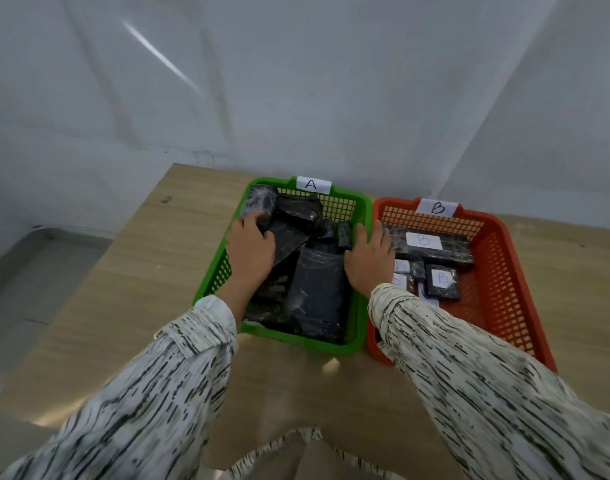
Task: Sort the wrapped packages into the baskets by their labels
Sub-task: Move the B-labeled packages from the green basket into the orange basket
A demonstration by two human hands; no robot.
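Two baskets stand side by side near the desk's (141, 271) far edge: the green basket (362, 209), tagged A, to the left, and the orange basket (504, 237), tagged B, at the far right corner.

The left grip (250, 244) reaches into the green basket, with its fingers curled over the corner package (262, 199) at the far left. The right grip (369, 258) straddles the shared rims. Its fingers are laid fairly straight on the left end of the long package (435, 245) and its thumb is spread, so it holds nothing.

All the packages are black and wrapped in glossy film. They are judged light and somewhat slippery. The boxed ones look stiff, while the flat pouch (317, 289) looks soft.

The long package lies label up, with its long axis roughly parallel to the desk's far edge. It is best taken across its short width near the middle. The pouch's long axis runs from near edge to far edge. The square package (442, 282) lies flat with its B label upward.
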